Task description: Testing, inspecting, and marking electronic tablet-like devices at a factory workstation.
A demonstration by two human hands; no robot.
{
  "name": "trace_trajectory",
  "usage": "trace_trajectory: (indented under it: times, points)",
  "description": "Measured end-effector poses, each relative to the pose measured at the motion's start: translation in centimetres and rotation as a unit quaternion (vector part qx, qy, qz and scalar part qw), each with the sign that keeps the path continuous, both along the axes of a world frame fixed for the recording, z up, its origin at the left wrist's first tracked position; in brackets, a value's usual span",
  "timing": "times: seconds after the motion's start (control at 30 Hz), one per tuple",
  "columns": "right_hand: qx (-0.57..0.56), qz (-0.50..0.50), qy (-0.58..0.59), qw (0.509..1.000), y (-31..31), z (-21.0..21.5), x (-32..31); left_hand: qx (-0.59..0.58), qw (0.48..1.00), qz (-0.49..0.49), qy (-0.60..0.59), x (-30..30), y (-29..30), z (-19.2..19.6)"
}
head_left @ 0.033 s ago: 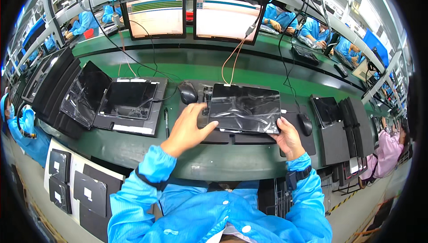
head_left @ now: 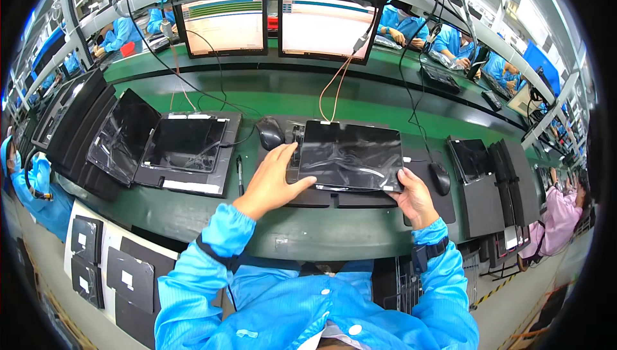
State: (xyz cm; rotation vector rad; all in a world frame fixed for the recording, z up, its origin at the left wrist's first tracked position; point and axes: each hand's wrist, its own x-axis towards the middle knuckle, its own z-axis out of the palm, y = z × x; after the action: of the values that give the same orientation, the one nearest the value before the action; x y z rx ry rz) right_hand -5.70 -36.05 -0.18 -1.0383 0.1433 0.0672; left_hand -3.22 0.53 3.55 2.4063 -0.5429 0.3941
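A black tablet [head_left: 350, 156] wrapped in clear, wrinkled film lies in front of me over dark foam. My right hand [head_left: 413, 200] pinches its lower right corner, thumb on top and fingers partly hidden below. Along its left side, my left hand [head_left: 268, 182] has its fingers spread, the thumb tip at the tablet's lower left corner. Those fingertips reach a narrow dark fixture [head_left: 295, 148] beside the tablet. A white plug [head_left: 407, 159] with a cable sits against the tablet's right edge.
Mice [head_left: 270, 132] [head_left: 439, 178] flank the tablet. A second film-covered tablet [head_left: 185, 143] rests to the left, near a pen [head_left: 240, 175]. Foam pads [head_left: 482, 205] stand at right. Two monitors [head_left: 329, 24] rise behind, with cables hanging down. Co-workers [head_left: 403, 26] sit beyond.
The tablet has shifted slightly left, and its film reflections differ. My left fingers have come a little nearer the fixture; the right hand keeps its hold.
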Motion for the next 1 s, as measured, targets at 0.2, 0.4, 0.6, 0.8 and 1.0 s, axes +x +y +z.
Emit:
trace_trajectory:
  times: [0.2, 0.4, 0.6, 0.8, 1.0]
  points:
    - [-0.048, 0.044, 0.045, 0.997, 1.3, -0.4, 2.2, 0.075, 0.995, -0.042, 0.057, 2.7, 0.0, -2.9]
    - [-0.237, 0.126, 0.078, 0.96, 1.8, 2.4, 2.0, 0.116, 0.991, -0.052, 0.031, 3.2, -0.2, -3.2]
    - [-0.725, 0.02, -0.159, 0.67, 2.2, 3.2, 0.4, 0.087, 0.996, -0.024, 0.02, 4.0, -0.1, -4.0]
    - [-0.73, -0.021, -0.195, 0.654, 2.7, 1.4, -0.4, 0.098, 0.994, -0.051, 0.008, 3.3, 0.2, -3.8]
    - [-0.765, 0.002, -0.162, 0.623, 3.5, 2.9, 0.2, 0.057, 0.997, -0.051, -0.015, 3.5, 0.4, -4.6]
